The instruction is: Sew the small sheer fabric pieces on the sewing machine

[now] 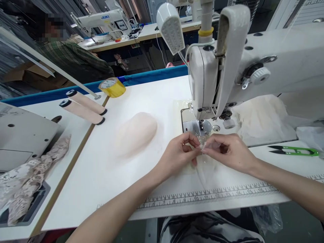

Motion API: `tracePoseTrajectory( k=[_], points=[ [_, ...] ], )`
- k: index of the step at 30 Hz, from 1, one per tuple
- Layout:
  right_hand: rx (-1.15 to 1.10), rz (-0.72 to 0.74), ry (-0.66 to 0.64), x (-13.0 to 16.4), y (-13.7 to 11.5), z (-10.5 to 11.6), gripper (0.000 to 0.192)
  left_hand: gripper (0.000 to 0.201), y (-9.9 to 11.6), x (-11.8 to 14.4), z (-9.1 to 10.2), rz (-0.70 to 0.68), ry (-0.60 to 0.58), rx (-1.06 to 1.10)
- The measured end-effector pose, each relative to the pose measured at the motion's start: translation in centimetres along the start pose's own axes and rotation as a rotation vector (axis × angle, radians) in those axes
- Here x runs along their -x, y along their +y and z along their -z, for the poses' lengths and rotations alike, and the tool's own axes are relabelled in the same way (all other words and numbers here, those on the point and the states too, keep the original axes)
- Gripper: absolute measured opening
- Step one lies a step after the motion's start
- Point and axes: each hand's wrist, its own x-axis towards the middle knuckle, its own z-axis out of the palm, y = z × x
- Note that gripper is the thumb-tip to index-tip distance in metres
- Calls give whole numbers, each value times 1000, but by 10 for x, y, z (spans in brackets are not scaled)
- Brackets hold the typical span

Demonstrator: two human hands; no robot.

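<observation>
Left hand (181,153) and right hand (227,152) – fingers pinched shut on sheer fabric (205,145), just before sewing machine (227,67)

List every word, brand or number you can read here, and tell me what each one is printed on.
"JUKI": blue letters on the white sewing machine at the back bench.
"7", "8", "9", "10", "12", "15", "16": among the numbers on the ruler scale printed along the table's front edge; the others are too blurred.
Yellow tape roll: print on its core is too small to read.
Near sewing machine: no readable text.
</observation>
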Motion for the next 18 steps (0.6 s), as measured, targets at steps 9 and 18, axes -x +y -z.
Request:
tracePoseTrajectory(
  k=[9, 18],
  points=[
    [258, 381, 134, 6, 9, 0, 5, 4, -12, 8, -1, -548, 265, -641],
    [341, 499, 149, 7, 11, 2, 20, 12, -15, 6, 0, -869, 384, -873]
  ],
)
